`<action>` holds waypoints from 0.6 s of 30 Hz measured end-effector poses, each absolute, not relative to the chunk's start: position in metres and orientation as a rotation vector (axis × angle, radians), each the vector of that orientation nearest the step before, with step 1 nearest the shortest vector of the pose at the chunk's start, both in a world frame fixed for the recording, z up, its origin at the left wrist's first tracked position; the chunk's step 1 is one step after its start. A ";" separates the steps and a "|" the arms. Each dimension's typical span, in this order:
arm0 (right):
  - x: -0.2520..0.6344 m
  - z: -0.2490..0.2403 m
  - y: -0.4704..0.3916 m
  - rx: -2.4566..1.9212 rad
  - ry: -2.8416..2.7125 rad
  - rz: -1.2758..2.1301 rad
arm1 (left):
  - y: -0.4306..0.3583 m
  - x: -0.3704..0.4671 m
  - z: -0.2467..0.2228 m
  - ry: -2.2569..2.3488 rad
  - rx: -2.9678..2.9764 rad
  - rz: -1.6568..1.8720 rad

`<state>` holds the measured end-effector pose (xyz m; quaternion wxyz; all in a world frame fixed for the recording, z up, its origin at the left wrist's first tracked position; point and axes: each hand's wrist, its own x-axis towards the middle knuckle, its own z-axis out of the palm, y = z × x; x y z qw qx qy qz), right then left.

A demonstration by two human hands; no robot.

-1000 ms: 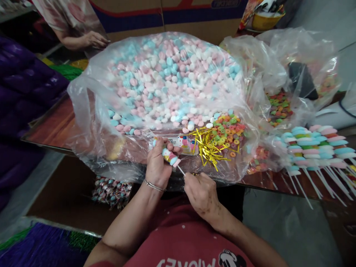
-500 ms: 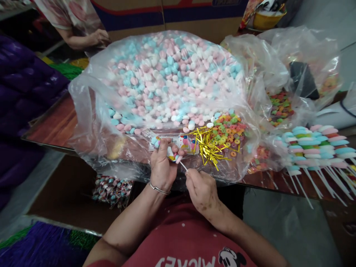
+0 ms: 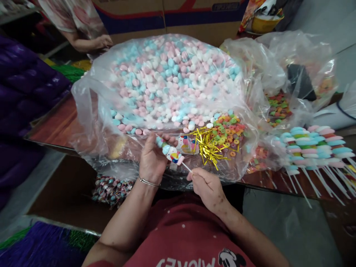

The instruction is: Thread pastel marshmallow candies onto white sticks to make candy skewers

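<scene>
White, pink and pale blue are the colours of the skewer of sweets (image 3: pixel 171 152), which is in the air between the two hands, above the front edge of the table; a printed film seems to cover it, though this part is small. Its long axis runs on a slant, from the upper left, at the left hand (image 3: pixel 152 159), down to the lower right, where the white stick (image 3: pixel 187 167) enters the right hand (image 3: pixel 208 187). So the sweets lie up and to the left of the right hand's grip, in one line with the stick. The right hand is closed and holds the stick near its lower end. The left hand is nearer to the sweets: it is loosely curved, with fingers behind the upper end, but I cannot tell how firmly it presses. Just beyond the fingers lie flat printed packets (image 3: pixel 188 144), and to the right of these a heap of gold ties (image 3: pixel 207 148) touches the ring-shaped sweets (image 3: pixel 230 130). Behind all this spreads a big clear bag (image 3: pixel 172 83) full of round sweets. Well apart, at the far right, bare skewers (image 3: pixel 314 148) lie in a group, their sticks pointing towards the front edge.
</scene>
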<state>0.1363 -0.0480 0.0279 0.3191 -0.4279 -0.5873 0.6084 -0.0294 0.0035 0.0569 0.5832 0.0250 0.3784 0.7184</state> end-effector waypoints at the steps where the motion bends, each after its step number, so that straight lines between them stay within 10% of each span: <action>1: 0.137 0.028 -0.048 -1.127 -1.528 1.639 | 0.005 -0.031 0.058 0.884 0.060 1.688; 10: 0.135 0.013 -0.048 -1.002 -2.143 -0.053 | 0.010 -0.032 0.054 0.937 -0.040 1.759; 18: 0.130 0.017 -0.051 -0.989 -2.215 0.211 | 0.010 -0.035 0.048 0.934 -0.025 1.781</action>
